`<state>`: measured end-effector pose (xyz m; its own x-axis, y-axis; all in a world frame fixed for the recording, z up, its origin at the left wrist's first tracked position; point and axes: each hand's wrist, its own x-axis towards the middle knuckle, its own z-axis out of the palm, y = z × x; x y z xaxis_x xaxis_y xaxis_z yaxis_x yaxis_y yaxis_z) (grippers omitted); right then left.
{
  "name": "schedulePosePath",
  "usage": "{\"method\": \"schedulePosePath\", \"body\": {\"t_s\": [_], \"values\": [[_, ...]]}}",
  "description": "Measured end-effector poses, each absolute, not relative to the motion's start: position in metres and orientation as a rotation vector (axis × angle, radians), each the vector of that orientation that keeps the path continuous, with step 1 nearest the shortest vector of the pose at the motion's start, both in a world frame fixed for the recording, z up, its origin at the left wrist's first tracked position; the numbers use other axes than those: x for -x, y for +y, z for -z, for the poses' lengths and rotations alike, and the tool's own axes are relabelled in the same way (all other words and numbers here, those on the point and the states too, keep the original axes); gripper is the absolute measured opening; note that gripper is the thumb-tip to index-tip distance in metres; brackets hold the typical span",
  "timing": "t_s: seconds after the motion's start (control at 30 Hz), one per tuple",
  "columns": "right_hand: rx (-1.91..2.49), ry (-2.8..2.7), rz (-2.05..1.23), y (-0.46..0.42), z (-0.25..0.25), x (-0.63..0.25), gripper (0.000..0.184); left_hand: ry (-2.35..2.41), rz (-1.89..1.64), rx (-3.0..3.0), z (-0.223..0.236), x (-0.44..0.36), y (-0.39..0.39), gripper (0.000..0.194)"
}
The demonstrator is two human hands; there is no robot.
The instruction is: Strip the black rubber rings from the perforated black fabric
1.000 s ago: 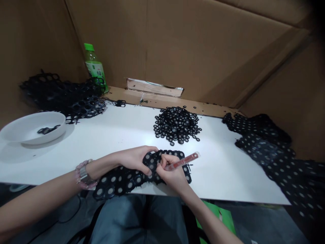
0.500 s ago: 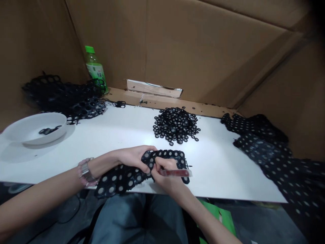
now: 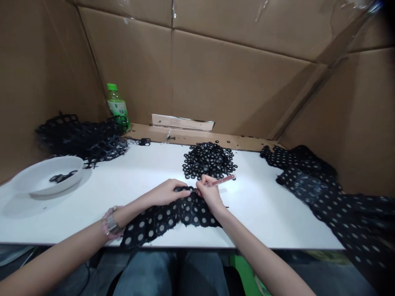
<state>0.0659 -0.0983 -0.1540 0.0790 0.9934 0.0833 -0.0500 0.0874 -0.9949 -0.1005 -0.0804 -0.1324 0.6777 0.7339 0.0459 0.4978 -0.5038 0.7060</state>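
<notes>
My left hand (image 3: 166, 192) is closed on the upper edge of a black sheet with rows of pale dots (image 3: 160, 220), thumb on top. The sheet lies on the white table near its front edge and looks bent in the middle. Beside it, my right hand (image 3: 211, 197) pinches a slim pen-like tool with a reddish, see-through handle (image 3: 224, 180). Its handle points up to the right; the tip is hidden by my fingers at the sheet's top edge. Just beyond both hands is a heap of small black rings with pale centres (image 3: 210, 159).
A white bowl (image 3: 21, 181) with a few black pieces stands at left, before a tangle of black cut-out netting (image 3: 77, 137) and a green-capped bottle (image 3: 117, 107). More dotted black sheet (image 3: 321, 195) hangs over the right edge. Cardboard walls (image 3: 240, 82) enclose the table (image 3: 262, 213).
My right hand and the tool have moved up to the sheet's top edge, the handle now tilting upward. My left hand has shifted along that edge. The camera view has tipped up slightly.
</notes>
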Motion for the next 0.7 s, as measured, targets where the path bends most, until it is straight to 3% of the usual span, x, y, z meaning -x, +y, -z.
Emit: {"method": "schedulePosePath", "body": {"t_s": [0.7], "values": [[1.37,-1.551,-0.74,-0.1,0.152,-0.066,0.023,0.865,-0.427,-2.082,0.148,0.098,-0.061,0.024]]}}
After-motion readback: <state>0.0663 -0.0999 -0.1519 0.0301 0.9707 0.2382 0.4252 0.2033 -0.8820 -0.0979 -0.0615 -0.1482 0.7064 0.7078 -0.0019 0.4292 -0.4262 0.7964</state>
